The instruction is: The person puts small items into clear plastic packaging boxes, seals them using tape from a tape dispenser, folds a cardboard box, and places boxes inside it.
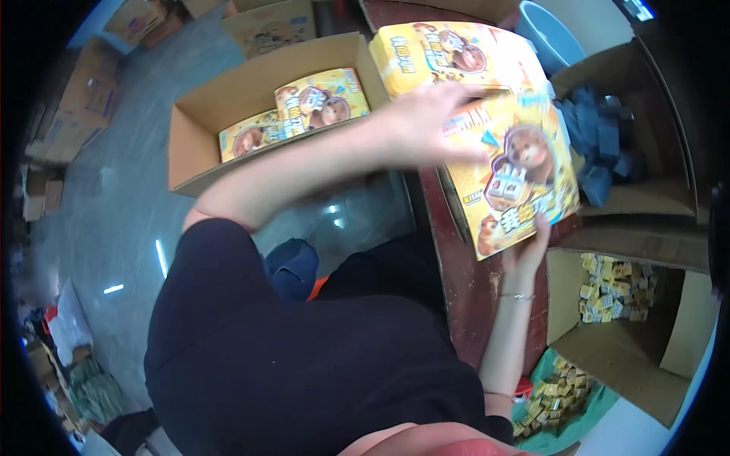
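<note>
A flat yellow box (525, 163) with a cartoon animal printed on its face lies tilted over the dark red table. My right hand (527, 249) holds its near edge, the thumb on top and the other fingers hidden underneath. Over the box's far left corner reaches my left hand (430, 125), blurred, its fingers and thumb apart; whether it touches the box I cannot tell. Just beyond the left hand sit more yellow boxes (426, 57) of the same print. To the left, an open carton (186, 148) contains several such yellow boxes (323, 99).
The dark red table (475, 296) runs along my right side. A blue-grey basin (551, 34) stands at the far right. Nearby are a carton of dark blue pieces (597, 137), a carton of small yellow packets (616, 289) and a green bag (601, 410) with more packets. Cartons (80, 99) line the left.
</note>
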